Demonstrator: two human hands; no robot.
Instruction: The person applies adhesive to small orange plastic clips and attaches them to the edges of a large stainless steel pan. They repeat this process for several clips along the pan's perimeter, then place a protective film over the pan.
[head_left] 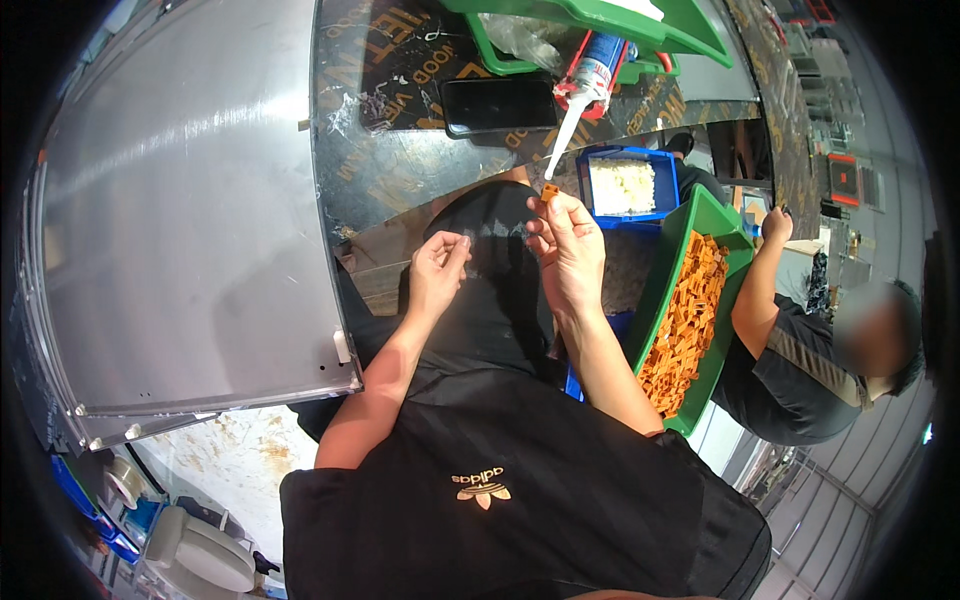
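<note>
My right hand (574, 250) pinches a small orange-brown plastic block (549, 193) between thumb and fingertips, its hollow end facing up. Just above the block is the tip of a white nozzle (566, 137), which belongs to a sealant cartridge (598, 62) in a red holder on the bench. I cannot tell if tip and block touch. Over my lap, my left hand (436, 277) is closed with thumb and forefinger together; whatever may be between them is too small to make out.
A green bin (722, 330) full of orange-brown blocks stands by my right forearm. Beyond it is a blue bin (668, 209) with small white pieces. A black phone (498, 106) lies on the bench. Stacked metal sheets (190, 230) fill the left. Another person (790, 350) sits at right.
</note>
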